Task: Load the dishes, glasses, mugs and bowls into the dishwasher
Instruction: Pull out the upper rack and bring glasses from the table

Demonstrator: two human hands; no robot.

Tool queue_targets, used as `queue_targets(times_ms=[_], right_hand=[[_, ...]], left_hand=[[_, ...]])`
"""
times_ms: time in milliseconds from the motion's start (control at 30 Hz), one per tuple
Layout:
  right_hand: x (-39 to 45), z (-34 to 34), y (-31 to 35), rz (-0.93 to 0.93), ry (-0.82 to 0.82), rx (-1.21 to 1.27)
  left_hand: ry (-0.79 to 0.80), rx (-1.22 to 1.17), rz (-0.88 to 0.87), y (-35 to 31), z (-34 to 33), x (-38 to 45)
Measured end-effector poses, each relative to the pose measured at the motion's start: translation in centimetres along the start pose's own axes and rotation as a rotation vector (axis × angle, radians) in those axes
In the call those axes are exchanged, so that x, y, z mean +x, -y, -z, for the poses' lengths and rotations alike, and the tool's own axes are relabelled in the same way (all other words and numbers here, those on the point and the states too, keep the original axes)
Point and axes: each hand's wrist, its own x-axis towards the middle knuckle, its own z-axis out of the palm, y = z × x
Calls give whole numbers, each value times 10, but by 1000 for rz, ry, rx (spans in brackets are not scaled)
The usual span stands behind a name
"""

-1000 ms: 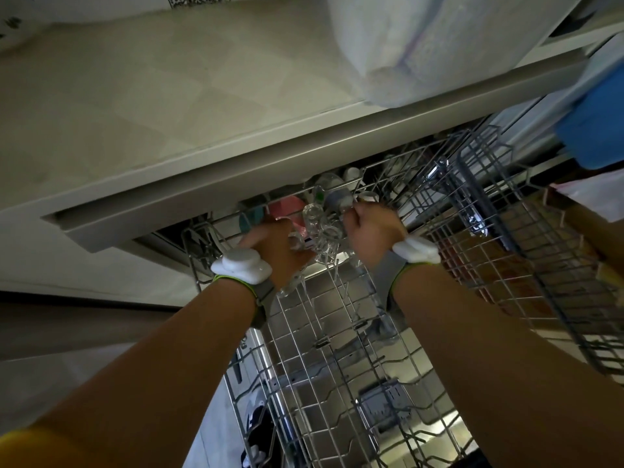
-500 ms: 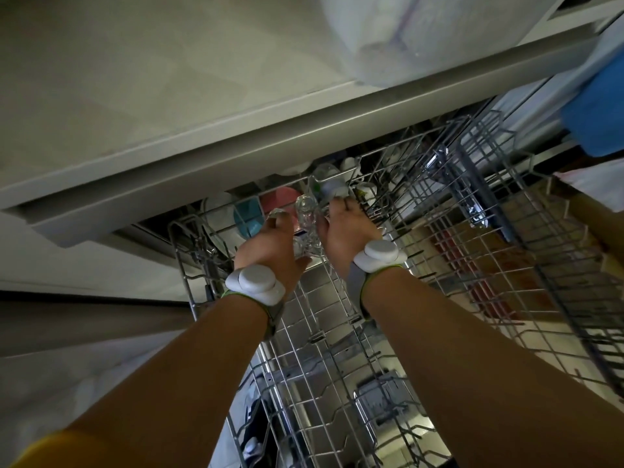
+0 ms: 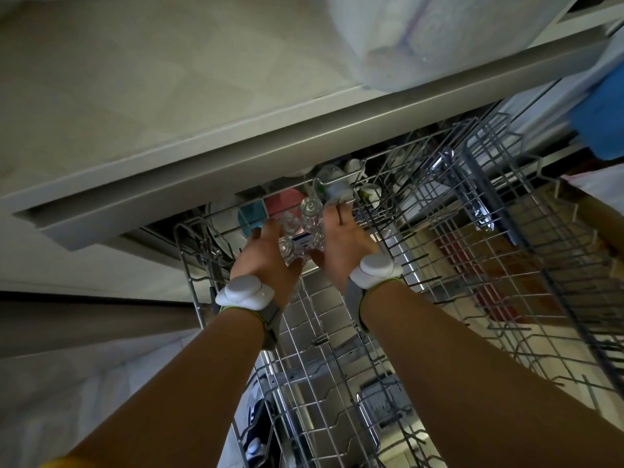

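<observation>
Both my hands reach to the back of the pulled-out upper dishwasher rack (image 3: pixel 398 332). Between them is a cluster of clear glasses (image 3: pixel 302 238), bottoms toward me. My left hand (image 3: pixel 266 255) cups the glasses from the left with curled fingers. My right hand (image 3: pixel 341 241) holds them from the right, fingers stretched toward the rack's rear wire. Behind the glasses stand a pink dish (image 3: pixel 283 204), a teal cup (image 3: pixel 251 216), more glasses (image 3: pixel 329 175) and white cups (image 3: pixel 369 190). How many glasses each hand grips is hidden.
The countertop edge (image 3: pixel 236 163) overhangs the rack's back. A second wire rack (image 3: pixel 547 265) lies to the right. A blue cloth (image 3: pixel 604 119) hangs at the far right. The near part of the upper rack holds only bare tines.
Both hands, with the glasses between them, have moved closer together and farther toward the rack's back. The view has tilted slightly.
</observation>
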Motion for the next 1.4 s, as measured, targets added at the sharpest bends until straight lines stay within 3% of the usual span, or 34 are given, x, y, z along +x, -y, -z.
queue_targets(times_ms=[200, 433, 633, 900, 1100, 1267, 1400], right_hand=[[-9, -3, -2, 57, -10, 100], [-20, -5, -8, 46, -67, 315], [-34, -2, -7, -65, -87, 378], [-50, 3, -6, -278, -179, 394], [-50, 2, -10, -252, -178, 425], [-51, 4, -12, -229, -86, 494], [-60, 2, -11, -217, -57, 382]], left_hand=[[-56, -65, -5, -1, 2, -8], [-234, -157, -8, 5, 11, -17], [-297, -248, -80, -4, 16, -20], [-183, 114, -391, -22, 9, -3], [-157, 366, -707, -17, -13, 0], [-122, 424, -769, -15, -24, -6], [-32, 391, -780, -7, -32, -6]])
